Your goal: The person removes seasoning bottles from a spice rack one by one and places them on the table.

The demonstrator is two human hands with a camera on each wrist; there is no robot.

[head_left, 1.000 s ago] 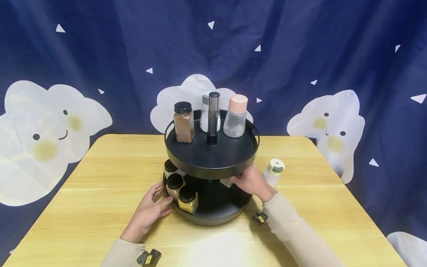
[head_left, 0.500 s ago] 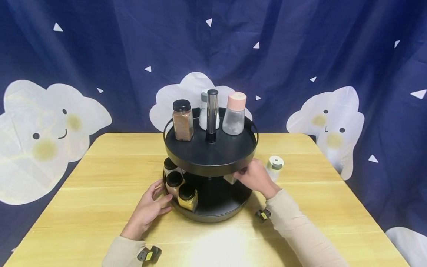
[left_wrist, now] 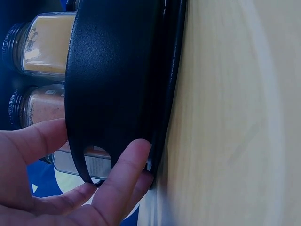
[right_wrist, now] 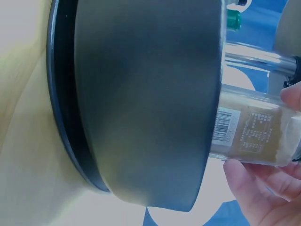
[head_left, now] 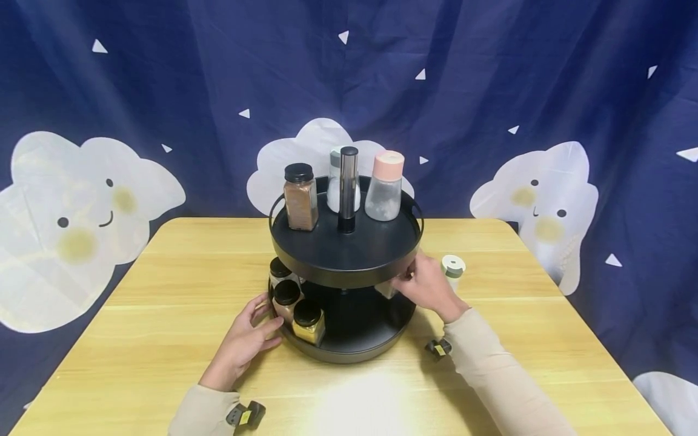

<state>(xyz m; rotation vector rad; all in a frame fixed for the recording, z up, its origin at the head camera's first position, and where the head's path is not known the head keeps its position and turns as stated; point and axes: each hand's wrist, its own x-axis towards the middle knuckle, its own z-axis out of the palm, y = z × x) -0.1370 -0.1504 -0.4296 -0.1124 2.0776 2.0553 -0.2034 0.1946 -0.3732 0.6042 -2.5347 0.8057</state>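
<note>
My right hand (head_left: 428, 284) pinches a square spice jar (right_wrist: 254, 127) of brown powder between thumb and fingers. That jar stands at the right side of the lower tier of a black two-tier turntable (head_left: 349, 356), its top hidden under the upper tray in the head view. At the turntable's left, my left hand (head_left: 245, 339) touches the lower tray's wall beside its handle cut-out, fingers spread and fairly straight. Just inside that wall are black-lidded jars: a yellow one (head_left: 308, 330), a pinkish-brown one (head_left: 286, 306) and another (head_left: 280, 272) behind them.
The upper tray (head_left: 349, 275) overhangs the lower tier. It carries a brown-powder jar (head_left: 301, 203), a pink-capped bottle (head_left: 384, 197) and a grey-green-capped bottle (head_left: 335, 188) behind the central post (head_left: 347, 191). A green-and-white-capped bottle (head_left: 453, 269) stands on the table beyond my right hand.
My right hand has shifted a little to the right along the lower tier with the spice jar. The left hand stays at the tray's wall.
</note>
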